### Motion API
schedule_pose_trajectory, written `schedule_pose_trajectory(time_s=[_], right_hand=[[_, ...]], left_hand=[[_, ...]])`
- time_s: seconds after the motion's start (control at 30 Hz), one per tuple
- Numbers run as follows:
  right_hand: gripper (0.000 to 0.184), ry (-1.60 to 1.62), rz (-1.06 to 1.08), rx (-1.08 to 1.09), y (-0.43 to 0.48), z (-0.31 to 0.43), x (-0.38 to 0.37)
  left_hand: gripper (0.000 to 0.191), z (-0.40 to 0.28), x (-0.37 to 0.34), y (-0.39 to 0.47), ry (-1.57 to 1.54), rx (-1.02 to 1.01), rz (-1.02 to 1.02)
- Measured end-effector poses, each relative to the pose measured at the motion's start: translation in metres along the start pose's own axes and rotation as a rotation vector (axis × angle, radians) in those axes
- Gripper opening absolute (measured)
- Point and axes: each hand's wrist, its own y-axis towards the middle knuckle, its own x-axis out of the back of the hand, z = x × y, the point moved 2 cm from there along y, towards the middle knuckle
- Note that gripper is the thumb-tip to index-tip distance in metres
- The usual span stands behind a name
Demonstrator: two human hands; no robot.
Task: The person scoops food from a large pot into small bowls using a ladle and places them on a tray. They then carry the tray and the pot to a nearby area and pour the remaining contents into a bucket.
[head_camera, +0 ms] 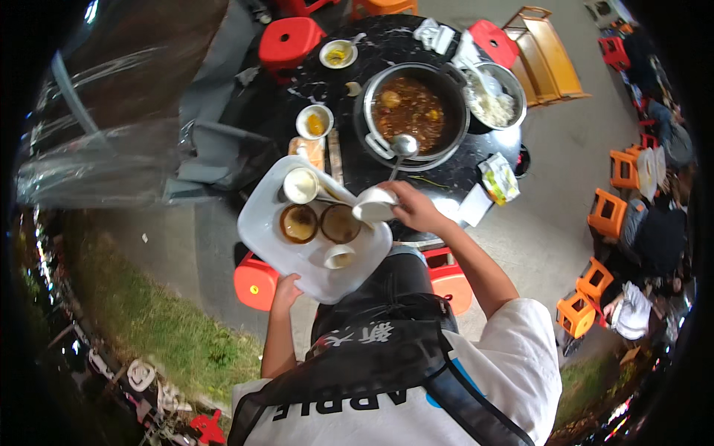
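Observation:
My left hand [287, 290] grips the near rim of a white plastic basin [312, 273]. Inside the basin lie two brown-rimmed round dishes [299, 224], a white bowl [301, 185] at the far side and a small white cup [339, 257] near the front. In my right hand [415, 206] a white bowl [375, 205] is held tilted over the basin's right edge. Just beyond that hand, a metal ladle [404, 146] rests in a large pot [413, 114] of reddish-brown stew.
The black marbled round table [385, 39] also bears a pot of rice [498, 118], two bowls with yellow leftovers [315, 121], crumpled tissues [434, 36] and a plastic packet [499, 178]. Red stools [290, 40] ring it. A wooden chair [544, 58] stands at far right; people sit beyond on orange stools [607, 213].

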Motion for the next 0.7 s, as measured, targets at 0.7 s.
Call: schedule_pose_trajectory(time_s=[0.7], right_hand=[[0.046,-0.072,-0.474,-0.932,0.028,-0.129,-0.054]], left_hand=[[0.054,0.013,-0.004,-0.005,0.044,0.062,-0.051]])
